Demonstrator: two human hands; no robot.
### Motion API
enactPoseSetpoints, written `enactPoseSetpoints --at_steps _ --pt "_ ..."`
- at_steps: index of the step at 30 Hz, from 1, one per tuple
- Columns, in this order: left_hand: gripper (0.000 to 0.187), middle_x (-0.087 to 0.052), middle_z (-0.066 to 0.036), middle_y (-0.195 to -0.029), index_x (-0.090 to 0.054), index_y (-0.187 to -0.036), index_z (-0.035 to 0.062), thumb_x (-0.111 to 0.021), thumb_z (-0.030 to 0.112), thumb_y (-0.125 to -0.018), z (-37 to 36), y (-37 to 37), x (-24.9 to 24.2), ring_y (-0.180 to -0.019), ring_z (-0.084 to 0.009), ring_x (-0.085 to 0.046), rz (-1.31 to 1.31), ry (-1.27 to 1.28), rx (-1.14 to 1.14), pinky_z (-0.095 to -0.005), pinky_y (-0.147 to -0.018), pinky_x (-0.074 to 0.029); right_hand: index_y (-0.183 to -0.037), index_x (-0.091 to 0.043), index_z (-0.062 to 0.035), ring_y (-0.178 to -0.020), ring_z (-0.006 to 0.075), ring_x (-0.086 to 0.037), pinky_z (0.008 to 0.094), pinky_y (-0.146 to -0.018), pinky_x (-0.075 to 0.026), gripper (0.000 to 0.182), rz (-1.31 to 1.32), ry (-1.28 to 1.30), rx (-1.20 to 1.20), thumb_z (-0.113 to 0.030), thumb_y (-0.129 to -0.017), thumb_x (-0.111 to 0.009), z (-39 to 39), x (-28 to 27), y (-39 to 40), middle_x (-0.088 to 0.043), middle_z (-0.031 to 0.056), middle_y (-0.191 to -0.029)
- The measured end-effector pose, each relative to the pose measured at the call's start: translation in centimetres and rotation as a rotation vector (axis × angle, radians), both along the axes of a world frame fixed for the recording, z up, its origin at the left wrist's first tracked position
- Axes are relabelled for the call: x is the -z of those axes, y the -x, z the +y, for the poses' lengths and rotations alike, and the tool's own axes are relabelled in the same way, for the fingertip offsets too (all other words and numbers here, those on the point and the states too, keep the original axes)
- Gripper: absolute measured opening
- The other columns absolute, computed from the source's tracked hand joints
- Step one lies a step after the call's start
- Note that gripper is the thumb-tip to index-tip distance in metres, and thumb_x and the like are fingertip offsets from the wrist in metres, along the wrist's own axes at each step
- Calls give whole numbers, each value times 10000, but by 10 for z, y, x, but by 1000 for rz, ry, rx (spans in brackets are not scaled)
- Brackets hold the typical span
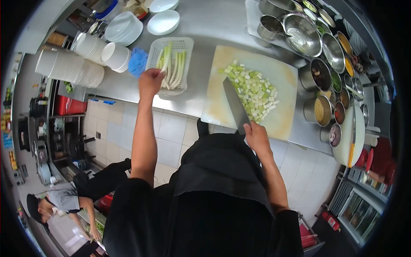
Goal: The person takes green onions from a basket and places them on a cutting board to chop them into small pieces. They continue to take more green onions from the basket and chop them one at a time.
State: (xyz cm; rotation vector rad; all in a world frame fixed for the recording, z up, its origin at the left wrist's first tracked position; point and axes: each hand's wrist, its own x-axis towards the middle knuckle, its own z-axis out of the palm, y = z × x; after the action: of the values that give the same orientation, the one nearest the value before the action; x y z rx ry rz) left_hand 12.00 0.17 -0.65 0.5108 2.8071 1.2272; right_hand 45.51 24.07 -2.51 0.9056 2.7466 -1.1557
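Observation:
My left hand (152,81) is at the near left side of a white perforated plastic basket (187,47), its fingers closed on the end of a pale green and white stalk. Several long stalks (176,68), like leek or celery, lie in that basket. My right hand (258,139) grips the handle of a broad-bladed kitchen knife (235,102). The blade rests over the white cutting board (280,85), pointing away from me, along the left side of a pile of chopped green and white pieces (253,92).
Stacked white tubs (70,68), plates (124,28) and a blue crumpled bag (138,62) stand left of the basket. Metal bowls (302,34) and ingredient pots (317,110) crowd the right. Another knife (352,139) lies on a round white board (342,147). A co-worker (64,201) works at lower left.

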Motion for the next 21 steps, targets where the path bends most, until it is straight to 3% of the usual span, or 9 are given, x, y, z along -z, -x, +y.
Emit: enactPoseSetpoints --at_steps 1,3,5,7,11,14,18,21 --pt "178 -698 -75 -716 -701 -922 -1 -747 132 -814 -6 -19 -5 -633 -132 -643 -33 -54 53 -285 -610 -510 -849 -585 25 -795 484 -598 557 -725 -459 256 16 7 -8 -212 -940 -555 0 1 0 -633 272 -784" --pt "191 -678 -40 -760 -685 -968 -7 -769 69 -814 1 -74 -11 -661 -92 -583 -242 -155 97 -257 -627 -496 -858 -590 26 -795 484 -599 555 -726 -460 256 11 3 1 -213 -940 -554 -1 -1 2 -634 272 -786" --pt "161 -682 -57 -790 -703 -956 2 -763 61 -819 4 -113 25 -683 -110 -594 -276 -176 202 -264 -640 -495 -878 -601 28 -788 483 -600 549 -725 -464 251 17 5 -7 -209 -942 -552 -1 -1 2 -636 271 -787" --pt "152 -666 -110 -835 -715 -920 11 -756 2 -774 13 -137 40 -715 -213 -627 -216 -77 239 -325 -652 -503 -868 -597 29 -782 481 -603 547 -720 -466 254 22 7 -7 -208 -945 -549 -1 -3 4 -635 274 -778" --pt "195 -643 -148 -863 -720 -919 19 -743 -40 -735 11 -142 64 -773 -312 -625 -101 2 272 -385 -685 -501 -859 -582 29 -746 468 -618 547 -680 -480 248 -40 -68 -46 -194 -956 -532 -12 -17 8 -628 279 -740" --pt "207 -645 -144 -875 -723 -924 23 -741 -45 -730 14 -140 56 -791 -313 -626 -84 20 268 -390 -701 -502 -863 -568 18 -709 454 -629 551 -642 -489 237 -44 -125 -78 -190 -964 -515 -24 -44 12 -629 264 -713" --pt "209 -645 -142 -879 -725 -927 24 -741 -45 -731 16 -140 54 -790 -316 -628 -85 39 280 -393 -698 -503 -873 -555 12 -674 443 -633 549 -622 -494 230 26 -170 -90 -189 -971 -502 -32 -39 14 -634 240 -694" --pt "212 -637 -114 -839 -730 -935 45 -759 -16 -734 17 -138 64 -734 -257 -604 -27 0 294 -344 -663 -490 -880 -563 20 -685 449 -626 549 -643 -488 232 -146 -181 -146 -185 -973 -506 -27 -26 15 -627 251 -692"
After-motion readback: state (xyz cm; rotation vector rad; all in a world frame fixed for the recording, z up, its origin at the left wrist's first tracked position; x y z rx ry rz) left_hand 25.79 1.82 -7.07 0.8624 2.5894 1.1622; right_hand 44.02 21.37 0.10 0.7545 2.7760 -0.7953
